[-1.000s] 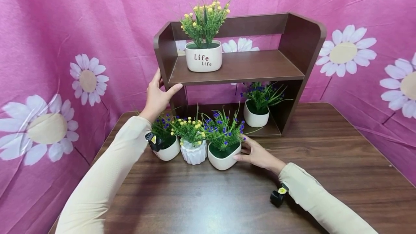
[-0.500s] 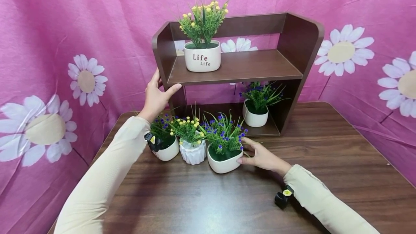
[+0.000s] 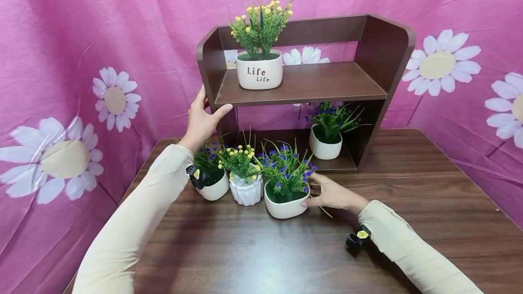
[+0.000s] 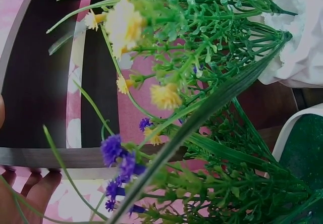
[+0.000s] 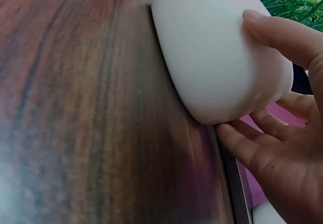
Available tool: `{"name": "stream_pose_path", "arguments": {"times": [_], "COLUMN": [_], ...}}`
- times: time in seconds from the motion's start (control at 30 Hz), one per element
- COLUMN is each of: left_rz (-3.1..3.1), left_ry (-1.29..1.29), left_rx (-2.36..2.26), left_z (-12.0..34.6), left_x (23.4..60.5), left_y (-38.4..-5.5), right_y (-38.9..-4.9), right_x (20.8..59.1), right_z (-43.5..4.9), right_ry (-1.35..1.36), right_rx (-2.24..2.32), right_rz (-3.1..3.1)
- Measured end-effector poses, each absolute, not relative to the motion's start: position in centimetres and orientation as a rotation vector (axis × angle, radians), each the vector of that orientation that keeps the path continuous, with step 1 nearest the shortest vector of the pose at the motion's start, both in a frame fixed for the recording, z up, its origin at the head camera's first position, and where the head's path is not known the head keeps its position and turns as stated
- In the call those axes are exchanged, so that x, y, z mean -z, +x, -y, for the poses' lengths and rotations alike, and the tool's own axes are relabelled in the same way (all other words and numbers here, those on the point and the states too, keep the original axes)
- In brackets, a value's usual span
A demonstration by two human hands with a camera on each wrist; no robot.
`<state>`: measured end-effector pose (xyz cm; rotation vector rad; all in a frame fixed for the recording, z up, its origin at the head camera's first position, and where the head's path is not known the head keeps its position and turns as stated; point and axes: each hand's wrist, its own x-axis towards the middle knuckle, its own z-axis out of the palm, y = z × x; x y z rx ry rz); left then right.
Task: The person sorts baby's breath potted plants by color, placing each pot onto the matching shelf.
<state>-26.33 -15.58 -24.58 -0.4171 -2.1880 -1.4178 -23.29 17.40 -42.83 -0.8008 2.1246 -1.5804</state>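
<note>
My right hand [image 3: 333,194] grips a white flowerpot [image 3: 286,207] with purple flowers on its right side. In the right wrist view the thumb [image 5: 282,32] presses the pot's near wall and the other fingers lie along its far side; the pot's base rests on the table. My left hand [image 3: 202,119] holds the left side panel of the brown two-tier shelf [image 3: 318,83], thumb at the front edge of the upper board, fingers at the outer side. Beside the held pot stand a ribbed white pot [image 3: 247,193] with yellow flowers and a white pot [image 3: 216,189] with purple flowers, partly behind the left wrist.
On the upper board, towards the left, sits a white "Life" pot [image 3: 259,76] with yellow flowers. Another purple-flowered pot [image 3: 325,149] stands at the right of the lower tier. A pink daisy-print cloth [image 3: 143,12] hangs behind the wooden table [image 3: 229,253].
My right hand has drawn the held flowerpot slightly towards me and to the right, a little away from the ribbed pot. The left hand keeps its hold on the shelf.
</note>
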Motion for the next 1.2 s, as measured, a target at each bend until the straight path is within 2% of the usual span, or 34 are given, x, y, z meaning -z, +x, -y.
{"name": "stream_pose_path", "arguments": {"times": [0.33,0.67,0.93,1.2], "left_rz": [2.187,2.185,2.176,2.175], "left_ry": [-0.417,-0.409,-0.423,-0.426], "left_rx": [1.424,1.426,1.42,1.415], "left_z": [15.5,15.5,15.6,15.7], "left_x": [24.6,24.6,24.6,24.7], "left_y": [-26.3,-26.3,-26.3,-26.4], "right_y": [-22.5,-20.8,-20.9,-22.1], "right_x": [43.1,42.3,42.0,40.4], "right_z": [-17.8,-20.2,-20.8,-19.4], "right_ry": [-0.899,-0.731,-0.612,-0.462], "right_rx": [1.531,1.358,1.576,1.68], "right_rz": [-2.339,-2.694,-2.65,-2.72]}}
